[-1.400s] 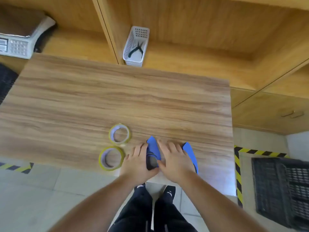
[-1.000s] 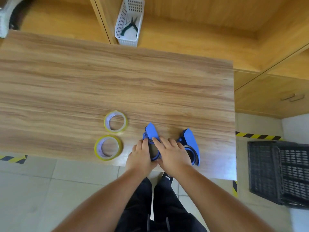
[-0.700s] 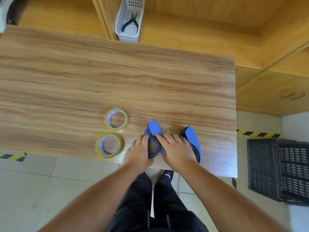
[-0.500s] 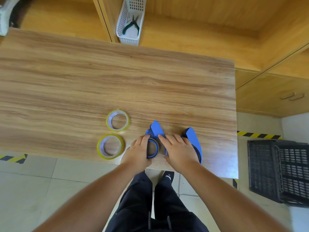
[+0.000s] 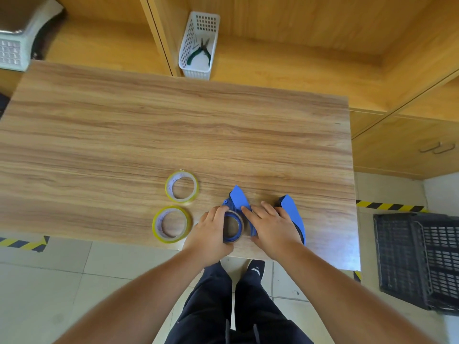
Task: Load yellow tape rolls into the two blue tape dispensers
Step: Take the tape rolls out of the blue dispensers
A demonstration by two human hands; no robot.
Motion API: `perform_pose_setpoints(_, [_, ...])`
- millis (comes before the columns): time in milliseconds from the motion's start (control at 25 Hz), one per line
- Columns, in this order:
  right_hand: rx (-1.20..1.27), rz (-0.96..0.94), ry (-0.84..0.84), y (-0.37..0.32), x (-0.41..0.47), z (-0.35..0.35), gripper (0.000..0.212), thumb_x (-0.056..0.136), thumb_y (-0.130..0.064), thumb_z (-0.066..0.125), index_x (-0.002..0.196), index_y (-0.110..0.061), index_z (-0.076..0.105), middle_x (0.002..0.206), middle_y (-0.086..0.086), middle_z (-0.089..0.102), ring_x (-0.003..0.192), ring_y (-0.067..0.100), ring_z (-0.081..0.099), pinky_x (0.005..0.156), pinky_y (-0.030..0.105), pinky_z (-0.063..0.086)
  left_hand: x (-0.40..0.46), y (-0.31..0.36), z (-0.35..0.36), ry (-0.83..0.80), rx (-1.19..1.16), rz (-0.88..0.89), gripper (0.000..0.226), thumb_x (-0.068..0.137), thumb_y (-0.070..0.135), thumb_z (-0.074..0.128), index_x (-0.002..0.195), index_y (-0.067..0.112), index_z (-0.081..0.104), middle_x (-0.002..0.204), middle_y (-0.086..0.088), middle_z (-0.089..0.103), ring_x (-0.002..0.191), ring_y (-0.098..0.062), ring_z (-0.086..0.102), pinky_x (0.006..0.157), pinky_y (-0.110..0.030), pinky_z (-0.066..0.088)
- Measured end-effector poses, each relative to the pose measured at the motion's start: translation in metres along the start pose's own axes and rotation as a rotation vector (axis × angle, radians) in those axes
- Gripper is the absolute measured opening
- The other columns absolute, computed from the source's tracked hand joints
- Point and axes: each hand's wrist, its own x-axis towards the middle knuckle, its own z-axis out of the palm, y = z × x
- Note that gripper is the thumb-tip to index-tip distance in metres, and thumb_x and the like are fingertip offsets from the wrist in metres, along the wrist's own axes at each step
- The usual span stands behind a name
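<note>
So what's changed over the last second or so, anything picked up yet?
Little. Both hands have stayed on the left blue dispenser; the left hand shifted aside, so its round hub, covered before, now shows. The right hand still rests on it. No grip on any tape: both yellow rolls lie flat where they were, and the right dispenser hasn't moved.

Table (image 5: 173, 125): wood-grain laminate, smooth, low sheen. Two tape rolls (image 5: 182, 186) (image 5: 172, 224): glossy translucent yellow film on pale cores that look like card. Two dispensers (image 5: 238, 199) (image 5: 293, 212): blue plastic, smooth, matt to satin. Basket (image 5: 191, 43): white perforated plastic. Crate (image 5: 417, 259): dark plastic lattice, matt. Floor (image 5: 49, 281): pale tiles, smooth, slight sheen. Trousers (image 5: 211, 306): dark matt cloth
</note>
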Motion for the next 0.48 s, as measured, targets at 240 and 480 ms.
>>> perform_pose_setpoints(240, [0.073,0.081,0.03,0.004,-0.002,-0.013,0.09,0.083,-0.045,0.07,0.156,-0.026,0.022,0.147,0.0,0.045,0.139,0.029,0.036,0.113,0.044,0.031,0.004,0.009,-0.039,0.074,-0.068,0.039,0.088,0.068,0.035,0.076,0.147,0.027,0.035,0.142,0.007,0.047,0.134,-0.016,0.044,0.107,-0.032,0.043])
perform_pose_setpoints(480, [0.125,0.236,0.124,0.039,0.013,-0.046,0.087,0.085,-0.051,0.065,0.156,-0.023,0.022,0.157,0.003,0.036,0.144,0.028,0.031,0.116,0.048,0.031,0.078,0.037,-0.074,0.167,-0.048,0.025,0.101,0.07,0.033,0.082,0.154,0.018,0.028,0.15,-0.007,0.044,0.138,-0.031,0.045,0.115,-0.041,0.038])
